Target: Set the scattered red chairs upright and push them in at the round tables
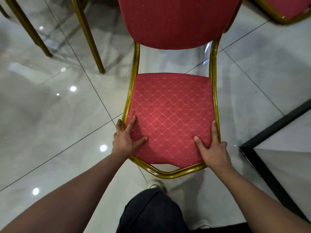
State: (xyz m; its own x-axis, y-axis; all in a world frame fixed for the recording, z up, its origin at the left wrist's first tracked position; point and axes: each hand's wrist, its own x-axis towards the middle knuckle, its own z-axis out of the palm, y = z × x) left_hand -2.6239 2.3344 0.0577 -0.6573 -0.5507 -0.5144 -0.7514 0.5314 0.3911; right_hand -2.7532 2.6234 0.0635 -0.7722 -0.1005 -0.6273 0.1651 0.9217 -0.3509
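**Both hands clamp the front corners of a red chair**

The left hand (pixel 126 140) grips the front left corner of the red chair (pixel 170 113); its thumb and forefinger lie spread flat on the seat cushion (pixel 168 105), and the remaining fingers curl down outside the gold frame (pixel 165 174). The right hand (pixel 212 148) holds the opposite front corner in mirror fashion; thumb angled inward on the fabric, one finger straight along the seat's right edge, the others wrapped over the rail. Both forearms reach forward from the lower corners of the view, bare, converging on the seat's near edge; the wrists are roughly straight.

The chair stands directly ahead of the person, its seat facing up, its front edge nearest and its padded backrest (pixel 176 22) at the far side, reaching the top of the view; the legs are hidden beneath the seat. Below the front rail a dark trouser leg (pixel 151 212) and a pale shoe (pixel 155 184) show.

The floor (pixel 50 115) is glossy pale tile with ceiling-light reflections. To the far left stand gold legs (pixel 89 36) of another piece of furniture, well apart from the held chair; at the upper right corner the edge of a second red chair (pixel 286 9) shows. At the right a black frame (pixel 262 158) lies across the floor.
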